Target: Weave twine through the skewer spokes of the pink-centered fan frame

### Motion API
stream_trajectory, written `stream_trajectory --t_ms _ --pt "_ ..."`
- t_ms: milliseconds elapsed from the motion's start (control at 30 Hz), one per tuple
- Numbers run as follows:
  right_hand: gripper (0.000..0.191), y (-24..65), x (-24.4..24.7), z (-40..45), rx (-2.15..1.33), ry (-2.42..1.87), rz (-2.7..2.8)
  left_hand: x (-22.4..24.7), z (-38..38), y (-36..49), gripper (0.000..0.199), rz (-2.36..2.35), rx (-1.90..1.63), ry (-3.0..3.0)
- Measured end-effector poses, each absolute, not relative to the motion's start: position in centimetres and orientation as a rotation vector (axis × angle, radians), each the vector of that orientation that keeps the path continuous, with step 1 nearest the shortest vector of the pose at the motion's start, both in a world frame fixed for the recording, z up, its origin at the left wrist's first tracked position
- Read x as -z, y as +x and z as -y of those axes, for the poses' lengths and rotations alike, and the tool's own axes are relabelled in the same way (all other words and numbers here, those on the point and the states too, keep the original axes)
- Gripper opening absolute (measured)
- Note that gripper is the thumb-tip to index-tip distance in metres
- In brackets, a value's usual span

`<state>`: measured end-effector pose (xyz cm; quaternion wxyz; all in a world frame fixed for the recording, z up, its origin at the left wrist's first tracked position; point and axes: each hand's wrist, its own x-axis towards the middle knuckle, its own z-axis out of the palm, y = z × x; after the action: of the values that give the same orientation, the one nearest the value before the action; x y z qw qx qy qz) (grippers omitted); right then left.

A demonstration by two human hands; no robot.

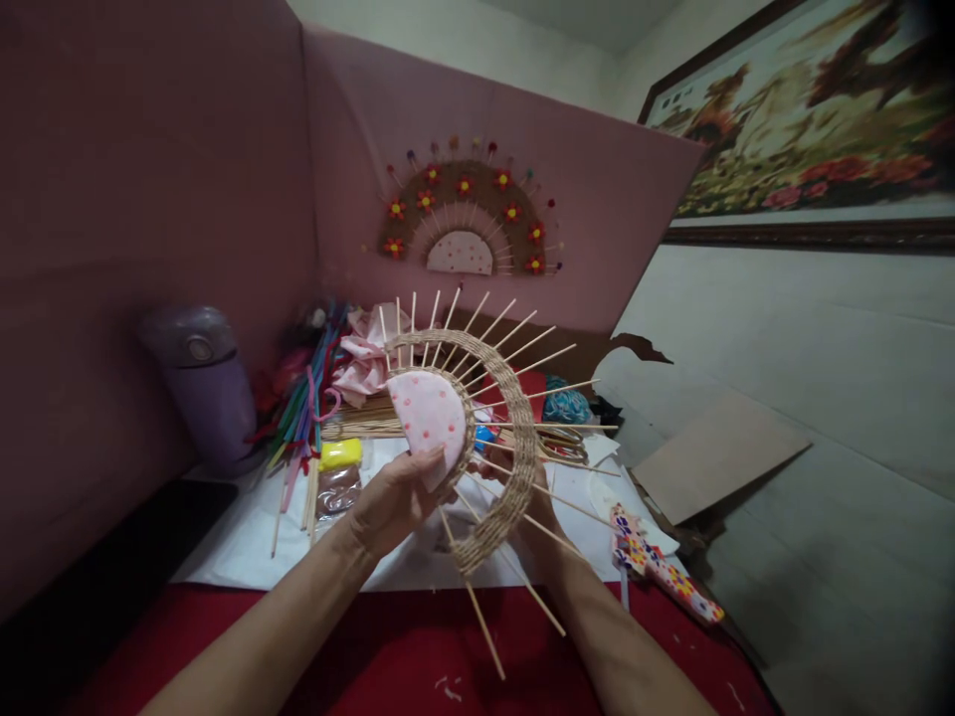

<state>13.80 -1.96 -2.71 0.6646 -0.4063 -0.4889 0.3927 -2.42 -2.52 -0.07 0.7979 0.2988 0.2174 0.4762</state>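
A half-round woven fan (520,428) of thin wooden sticks and twisted cord is held up in the middle of the view, tilted with its straight edge to the lower left. Its centre is a pale half circle (429,413) with pink dots. My left hand (395,497) grips the lower end of that half circle, thumb on the front. Behind the sticks, partly covered by the woven band, my right hand (518,487) has bent fingers at the back of the fan. The sticks spread outward past the band.
A finished fan with red flowers (465,186) hangs on the pink board (597,179). A purple bottle (205,388), pipe cleaners (302,398), a yellow packet (341,455) and blue yarn (565,400) lie around the white sheet (231,537). Flowered scissors-like item (664,572) sits right.
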Motion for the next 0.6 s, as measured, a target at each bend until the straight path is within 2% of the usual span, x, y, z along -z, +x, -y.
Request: stream_trajectory --t_ms 133,300,433,600 --pt "0.017 13.2 3.7 1.7 -1.198 -0.798 1.186 0.0 2.8 -2.2 0.023 -0.355 -1.039 0.644" --pt "0.035 13.1 4.9 1.7 -1.419 -0.636 1.195 -0.1 3.1 -2.0 0.025 -0.307 -1.054 0.603" --pt "0.029 13.2 4.5 2.0 -1.199 -0.742 1.213 -0.1 2.7 -1.6 0.024 -0.281 -1.136 0.590" --pt "0.038 13.0 3.7 2.3 -0.751 -0.874 1.443 -1.0 1.4 -0.4 0.027 -0.203 -1.362 0.541"
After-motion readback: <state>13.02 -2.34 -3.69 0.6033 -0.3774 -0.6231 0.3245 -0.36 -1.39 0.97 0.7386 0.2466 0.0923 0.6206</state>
